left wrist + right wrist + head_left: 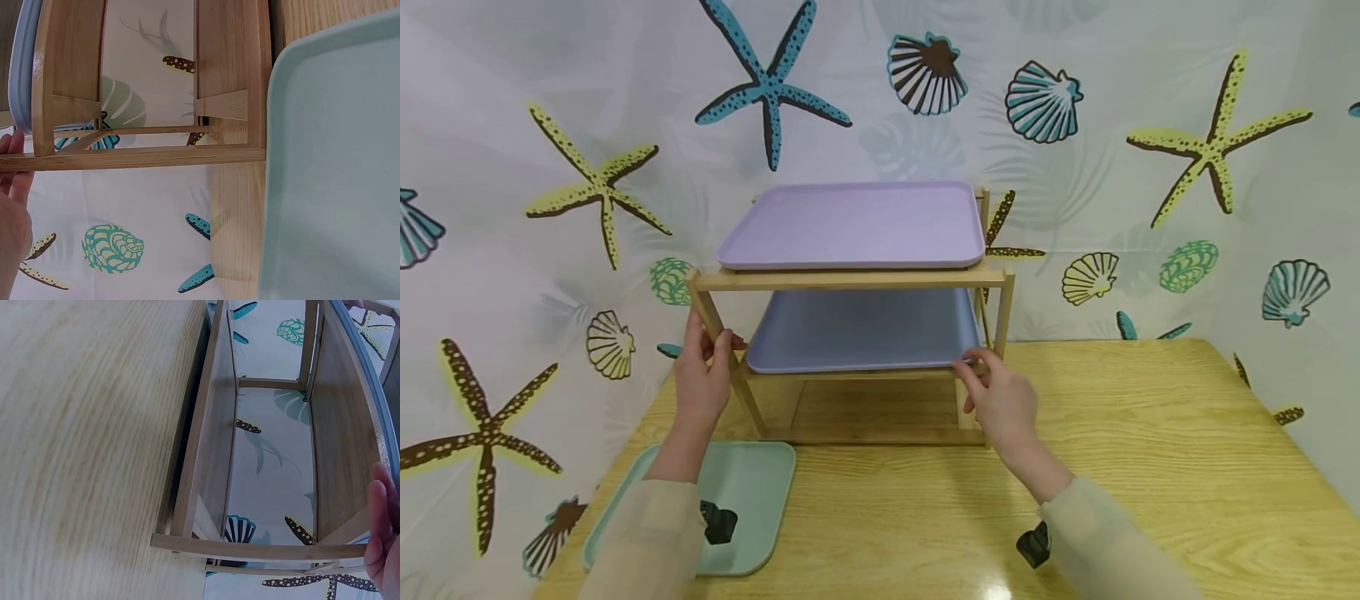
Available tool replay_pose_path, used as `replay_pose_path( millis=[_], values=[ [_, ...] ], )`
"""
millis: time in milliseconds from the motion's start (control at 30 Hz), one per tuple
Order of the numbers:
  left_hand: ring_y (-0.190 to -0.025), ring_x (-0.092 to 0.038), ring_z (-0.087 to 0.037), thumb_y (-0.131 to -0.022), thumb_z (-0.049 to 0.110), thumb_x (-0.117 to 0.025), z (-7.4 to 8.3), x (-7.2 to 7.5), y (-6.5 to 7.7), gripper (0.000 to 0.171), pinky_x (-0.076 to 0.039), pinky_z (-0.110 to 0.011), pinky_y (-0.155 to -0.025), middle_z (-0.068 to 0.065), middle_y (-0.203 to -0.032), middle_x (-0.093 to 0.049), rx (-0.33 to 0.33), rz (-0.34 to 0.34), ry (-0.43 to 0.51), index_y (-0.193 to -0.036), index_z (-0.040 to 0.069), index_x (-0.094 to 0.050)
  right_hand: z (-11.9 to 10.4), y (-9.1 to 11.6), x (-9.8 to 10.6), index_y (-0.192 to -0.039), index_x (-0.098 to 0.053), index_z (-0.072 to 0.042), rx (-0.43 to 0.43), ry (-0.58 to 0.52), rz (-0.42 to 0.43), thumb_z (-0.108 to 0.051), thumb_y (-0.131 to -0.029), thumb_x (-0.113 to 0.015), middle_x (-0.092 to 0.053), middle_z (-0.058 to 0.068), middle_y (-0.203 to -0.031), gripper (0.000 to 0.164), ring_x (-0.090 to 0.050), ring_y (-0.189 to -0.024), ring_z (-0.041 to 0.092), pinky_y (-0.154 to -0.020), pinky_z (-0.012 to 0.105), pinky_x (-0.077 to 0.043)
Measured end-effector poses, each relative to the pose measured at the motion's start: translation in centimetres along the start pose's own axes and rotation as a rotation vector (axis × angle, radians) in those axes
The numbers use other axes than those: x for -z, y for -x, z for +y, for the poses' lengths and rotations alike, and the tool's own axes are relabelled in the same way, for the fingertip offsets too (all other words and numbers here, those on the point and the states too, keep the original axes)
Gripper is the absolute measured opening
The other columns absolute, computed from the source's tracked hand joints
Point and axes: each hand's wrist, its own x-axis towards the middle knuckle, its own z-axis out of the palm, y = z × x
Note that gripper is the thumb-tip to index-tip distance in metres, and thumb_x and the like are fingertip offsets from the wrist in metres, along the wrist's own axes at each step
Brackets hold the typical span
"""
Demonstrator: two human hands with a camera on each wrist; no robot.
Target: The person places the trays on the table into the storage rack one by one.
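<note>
A two-tier wooden rack [850, 281] stands on the table, with a lavender tray [857, 221] on its top tier. The blue tray [865, 333] lies on the tier below. My left hand [700, 379] is curled round the rack's front left post, fingertips at the blue tray's left corner; the post hides part of the fingers. At the opposite front corner, my right hand [1003, 408] pinches the blue tray's edge. In the right wrist view, its fingers [379, 515] lie along that edge. A mint-green tray [748, 492] rests on the table, partly under my left forearm.
The wooden table [1150, 442] stretches to the right of the rack. Behind it and along both sides hangs a white cloth [917, 150] printed with starfish and shells. The rack's base bar [880, 435] lies low along the front, close to the mint-green tray's corner.
</note>
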Motion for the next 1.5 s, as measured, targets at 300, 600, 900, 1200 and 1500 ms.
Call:
replay_pose_path(
  millis=[300,600,900,1200,1500],
  values=[
    [-0.084,-0.067,-0.026,-0.104,0.013,-0.046,-0.2,0.1,-0.3,0.038,-0.043,-0.016,-0.073,-0.01,-0.086,-0.067,-0.038,0.017,0.007,-0.141,0.014,-0.043,-0.8,-1.1,0.0,-0.108,-0.067,-0.015,-0.101,0.083,-0.082,-0.041,-0.096,-0.06,-0.056,-0.007,-0.045,0.029,-0.046,-0.033,0.005,-0.039,0.03,-0.033],
    [-0.085,-0.067,-0.026,-0.104,0.016,-0.046,-0.4,0.0,-0.1,0.042,-0.044,-0.015,-0.074,-0.009,-0.086,-0.067,-0.014,0.0,-0.003,-0.145,0.018,-0.039,-0.3,-0.5,0.5,-0.127,-0.062,-0.007,0.004,-0.105,-0.038,-0.027,-0.095,-0.065,-0.064,-0.003,-0.056,0.037,-0.055,-0.039,0.01,-0.038,0.024,-0.036],
    [-0.086,-0.067,-0.03,-0.104,0.013,-0.046,-0.4,-0.2,-0.1,0.052,-0.043,-0.014,-0.075,-0.012,-0.087,-0.067,-0.023,-0.006,-0.017,-0.152,0.024,-0.03,0.8,-0.9,3.7,-0.121,-0.059,0.004,0.172,-0.439,0.305,0.003,-0.091,-0.064,-0.067,0.015,-0.105,0.03,-0.063,-0.094,0.02,-0.078,0.02,-0.048],
    [-0.084,-0.067,-0.029,-0.103,0.012,-0.046,-0.7,-0.3,0.0,0.045,-0.043,-0.013,-0.077,-0.013,-0.085,-0.067,-0.029,-0.001,0.008,-0.147,0.017,-0.037,1.4,-3.0,2.6,-0.145,-0.026,0.001,0.067,-0.733,-0.057,-0.006,-0.105,-0.036,-0.051,0.028,-0.119,0.041,-0.061,-0.098,0.03,-0.09,0.033,-0.046],
    [-0.083,-0.067,-0.023,-0.103,0.013,-0.047,-0.3,-0.3,-0.2,0.036,-0.044,-0.015,-0.077,-0.011,-0.086,-0.068,-0.027,0.011,0.01,-0.139,0.012,-0.043,1.5,-3.3,2.1,-0.14,-0.035,0.005,0.153,-0.707,-0.028,-0.002,-0.105,-0.033,-0.054,0.029,-0.085,0.036,-0.058,-0.075,0.023,-0.07,0.032,-0.052]
  ],
)
